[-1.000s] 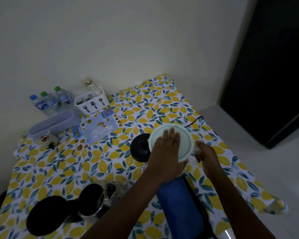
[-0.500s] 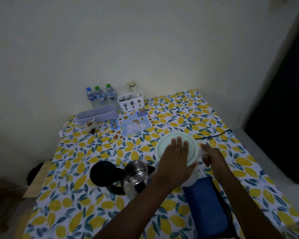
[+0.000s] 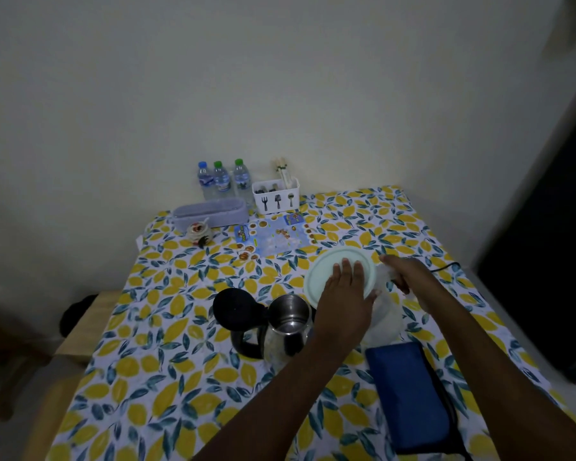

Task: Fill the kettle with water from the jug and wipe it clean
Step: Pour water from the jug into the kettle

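Note:
A clear plastic jug with a pale green lid is tilted to the left over the kettle. My left hand lies flat on the lid, fingers spread a little. My right hand grips the jug's handle at its right side. The steel and glass kettle stands just left of the jug with its black lid swung open to the left. A blue cloth lies folded on the table right below the jug.
The table wears a lemon-print cover. At its far edge stand three water bottles, a white cutlery caddy, a grey box, a small jar and a printed card. A black cord runs right.
The view has swung left and up, so more of the table and the whole kettle show. Both hands have kept their hold while the jug tipped toward the kettle.

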Demonstrator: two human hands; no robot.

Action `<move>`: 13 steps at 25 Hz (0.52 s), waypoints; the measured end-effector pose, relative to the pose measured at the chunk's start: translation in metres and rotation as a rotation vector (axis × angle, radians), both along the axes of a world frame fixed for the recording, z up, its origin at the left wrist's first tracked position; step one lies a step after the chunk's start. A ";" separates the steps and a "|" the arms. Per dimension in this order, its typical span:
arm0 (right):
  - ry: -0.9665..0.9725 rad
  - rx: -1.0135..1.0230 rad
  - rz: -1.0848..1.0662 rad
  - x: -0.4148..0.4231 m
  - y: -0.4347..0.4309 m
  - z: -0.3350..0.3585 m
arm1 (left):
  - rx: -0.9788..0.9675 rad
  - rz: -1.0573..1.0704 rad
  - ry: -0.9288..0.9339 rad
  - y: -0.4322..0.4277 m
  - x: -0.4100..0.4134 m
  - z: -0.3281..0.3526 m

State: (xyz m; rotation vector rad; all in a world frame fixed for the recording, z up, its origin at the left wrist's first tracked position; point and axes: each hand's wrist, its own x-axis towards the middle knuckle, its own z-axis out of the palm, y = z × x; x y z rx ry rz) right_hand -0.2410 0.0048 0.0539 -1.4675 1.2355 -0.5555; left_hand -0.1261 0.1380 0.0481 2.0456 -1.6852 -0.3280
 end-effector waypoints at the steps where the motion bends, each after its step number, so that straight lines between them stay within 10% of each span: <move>1: 0.023 -0.023 0.023 0.003 -0.001 0.002 | -0.005 0.016 0.032 0.001 0.002 -0.001; 13: 0.216 -0.084 0.082 0.037 -0.002 0.023 | -0.109 0.145 0.213 0.012 0.014 -0.014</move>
